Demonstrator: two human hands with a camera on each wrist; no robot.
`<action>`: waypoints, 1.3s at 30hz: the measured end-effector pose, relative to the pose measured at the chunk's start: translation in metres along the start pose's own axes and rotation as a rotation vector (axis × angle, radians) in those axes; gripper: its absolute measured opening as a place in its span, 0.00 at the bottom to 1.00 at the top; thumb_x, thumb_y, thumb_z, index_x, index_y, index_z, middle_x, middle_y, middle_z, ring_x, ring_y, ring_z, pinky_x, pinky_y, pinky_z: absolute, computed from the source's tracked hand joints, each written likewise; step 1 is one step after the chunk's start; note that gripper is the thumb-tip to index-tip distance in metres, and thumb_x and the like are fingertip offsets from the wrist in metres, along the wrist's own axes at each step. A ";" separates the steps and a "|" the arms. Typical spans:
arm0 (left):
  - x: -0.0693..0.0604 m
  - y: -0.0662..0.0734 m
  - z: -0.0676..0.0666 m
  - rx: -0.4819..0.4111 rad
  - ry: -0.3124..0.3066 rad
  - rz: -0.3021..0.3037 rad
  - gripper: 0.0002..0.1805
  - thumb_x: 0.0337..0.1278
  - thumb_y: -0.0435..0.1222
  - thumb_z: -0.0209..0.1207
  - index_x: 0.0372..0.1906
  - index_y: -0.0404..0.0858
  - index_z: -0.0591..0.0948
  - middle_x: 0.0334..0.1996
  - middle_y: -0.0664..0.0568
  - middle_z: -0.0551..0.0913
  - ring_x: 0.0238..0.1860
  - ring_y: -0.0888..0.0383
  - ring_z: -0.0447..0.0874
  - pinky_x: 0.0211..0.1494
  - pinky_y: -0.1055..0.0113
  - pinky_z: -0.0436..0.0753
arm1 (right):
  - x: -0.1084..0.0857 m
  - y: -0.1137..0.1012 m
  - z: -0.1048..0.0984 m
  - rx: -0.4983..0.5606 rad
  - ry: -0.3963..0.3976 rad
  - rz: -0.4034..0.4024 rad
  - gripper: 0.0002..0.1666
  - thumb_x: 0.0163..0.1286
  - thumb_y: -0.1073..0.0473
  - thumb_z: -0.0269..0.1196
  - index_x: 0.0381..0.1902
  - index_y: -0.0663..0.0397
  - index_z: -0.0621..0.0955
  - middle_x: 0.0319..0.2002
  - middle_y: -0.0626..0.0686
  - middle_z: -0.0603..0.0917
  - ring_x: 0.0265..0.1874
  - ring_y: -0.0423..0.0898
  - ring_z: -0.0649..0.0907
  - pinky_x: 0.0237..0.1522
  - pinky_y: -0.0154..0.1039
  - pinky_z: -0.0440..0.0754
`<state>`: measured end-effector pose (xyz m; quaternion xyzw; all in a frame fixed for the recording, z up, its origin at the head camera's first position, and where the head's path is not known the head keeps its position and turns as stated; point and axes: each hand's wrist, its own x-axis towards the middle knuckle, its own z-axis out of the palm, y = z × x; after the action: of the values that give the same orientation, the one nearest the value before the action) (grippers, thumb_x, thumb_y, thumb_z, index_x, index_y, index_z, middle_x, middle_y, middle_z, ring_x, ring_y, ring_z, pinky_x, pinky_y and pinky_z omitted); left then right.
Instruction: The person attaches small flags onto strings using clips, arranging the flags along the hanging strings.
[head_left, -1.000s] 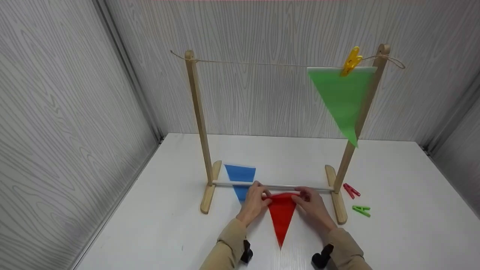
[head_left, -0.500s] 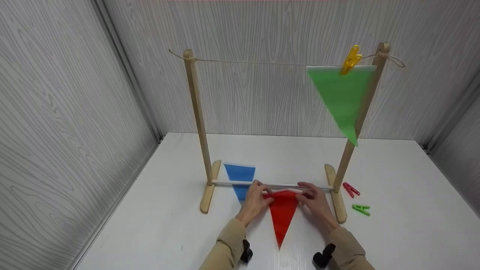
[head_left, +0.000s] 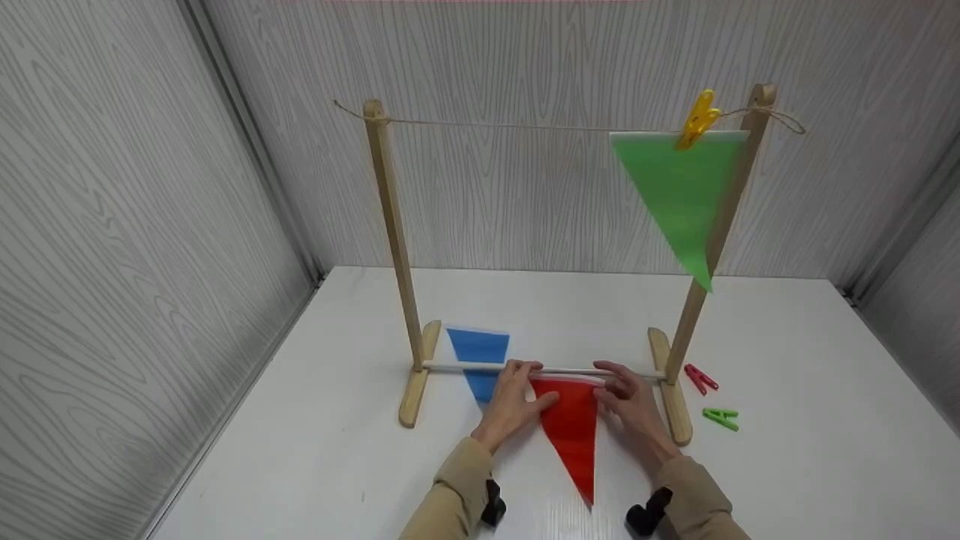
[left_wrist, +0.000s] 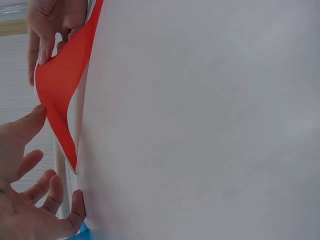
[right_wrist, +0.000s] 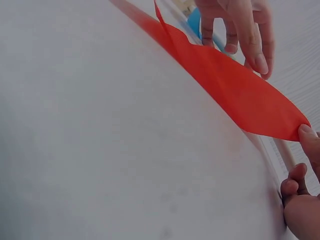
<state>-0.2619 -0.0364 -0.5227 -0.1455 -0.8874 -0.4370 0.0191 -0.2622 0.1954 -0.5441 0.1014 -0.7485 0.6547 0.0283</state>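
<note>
A red triangular pennant (head_left: 574,427) with a white top edge lies between my hands in the head view, its tip toward me and slightly to the right. My right hand (head_left: 632,409) pinches its top right corner; the right wrist view shows the thumb on that corner. The left hand (head_left: 511,403) is spread at the top left corner, the thumb touching the pennant's edge. In the left wrist view the red pennant (left_wrist: 60,80) bows up off the table between the two hands, and the other left fingers are apart from it.
A wooden stand (head_left: 393,225) carries a string (head_left: 495,125) with a green pennant (head_left: 671,187) hung by a yellow clothespin (head_left: 698,120). Behind the low white rod (head_left: 562,370), partly under it, lies a blue pennant (head_left: 478,346). Red (head_left: 700,379) and green clothespins (head_left: 721,418) lie right.
The red pennant's tip has swung to the right and its white top edge has come into view. My left fingers have loosened from its left corner; the right hand has shifted slightly outward.
</note>
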 end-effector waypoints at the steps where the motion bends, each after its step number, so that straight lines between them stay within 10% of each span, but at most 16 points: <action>1: 0.000 0.000 0.000 0.000 -0.003 -0.004 0.32 0.64 0.48 0.64 0.67 0.38 0.72 0.62 0.44 0.73 0.66 0.48 0.70 0.69 0.48 0.77 | 0.000 0.000 0.000 -0.001 0.001 -0.004 0.27 0.71 0.66 0.63 0.66 0.65 0.73 0.37 0.61 0.86 0.32 0.47 0.80 0.35 0.29 0.80; 19: 0.001 0.005 -0.001 -0.003 -0.052 -0.077 0.32 0.61 0.57 0.63 0.64 0.46 0.73 0.67 0.50 0.68 0.68 0.50 0.65 0.69 0.48 0.77 | 0.000 0.002 0.003 0.017 0.022 -0.027 0.28 0.71 0.64 0.64 0.68 0.59 0.74 0.35 0.61 0.85 0.33 0.51 0.80 0.36 0.29 0.80; 32: 0.008 0.002 -0.004 -0.169 0.054 -0.032 0.17 0.67 0.42 0.63 0.51 0.35 0.77 0.49 0.41 0.81 0.51 0.51 0.79 0.59 0.52 0.84 | 0.000 -0.001 0.003 0.021 0.039 0.001 0.27 0.71 0.63 0.64 0.67 0.58 0.75 0.43 0.61 0.88 0.36 0.48 0.82 0.38 0.30 0.80; 39: 0.007 0.003 -0.010 -0.320 0.074 -0.139 0.16 0.65 0.43 0.65 0.50 0.37 0.80 0.49 0.44 0.87 0.48 0.54 0.83 0.58 0.57 0.86 | 0.002 -0.010 0.006 0.038 0.087 0.033 0.24 0.73 0.66 0.62 0.65 0.62 0.76 0.43 0.63 0.87 0.29 0.47 0.80 0.27 0.28 0.76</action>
<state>-0.2684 -0.0413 -0.5132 -0.0690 -0.8130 -0.5781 -0.0021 -0.2621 0.1880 -0.5346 0.0609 -0.7355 0.6731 0.0483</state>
